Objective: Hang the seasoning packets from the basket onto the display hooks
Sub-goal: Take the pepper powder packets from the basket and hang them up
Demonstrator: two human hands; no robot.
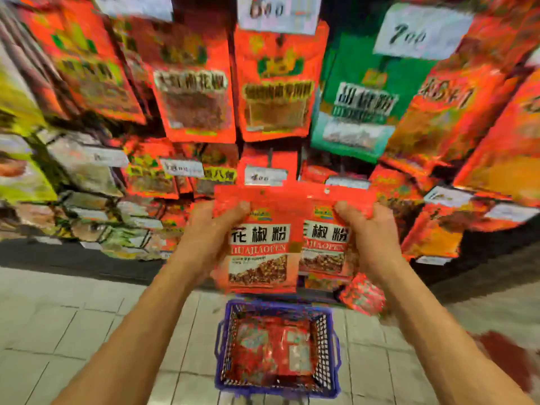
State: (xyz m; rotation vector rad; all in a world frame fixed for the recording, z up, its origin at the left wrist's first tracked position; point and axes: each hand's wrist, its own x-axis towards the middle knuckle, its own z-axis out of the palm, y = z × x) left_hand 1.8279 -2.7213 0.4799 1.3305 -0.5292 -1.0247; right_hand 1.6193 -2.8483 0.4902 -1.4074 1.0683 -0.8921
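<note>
I hold two red seasoning packets side by side in front of the display. My left hand [214, 229] grips the left packet [258, 244] at its upper left corner. My right hand [369, 232] grips the right packet [325, 244] at its upper right corner. The left packet overlaps the right one a little. Both packets have a small hanging hole at the top edge. Below them on the floor stands a blue wire basket [277, 388] with several more red packets [271, 349] inside. The hooks themselves are hidden behind hanging stock.
The display wall holds rows of hanging red packets [277, 92], a green packet [362, 97] and white price tags [264, 176]. A loose red packet [363, 296] lies at the display's foot on the right. The floor is pale tile with a dark red stain [502, 358].
</note>
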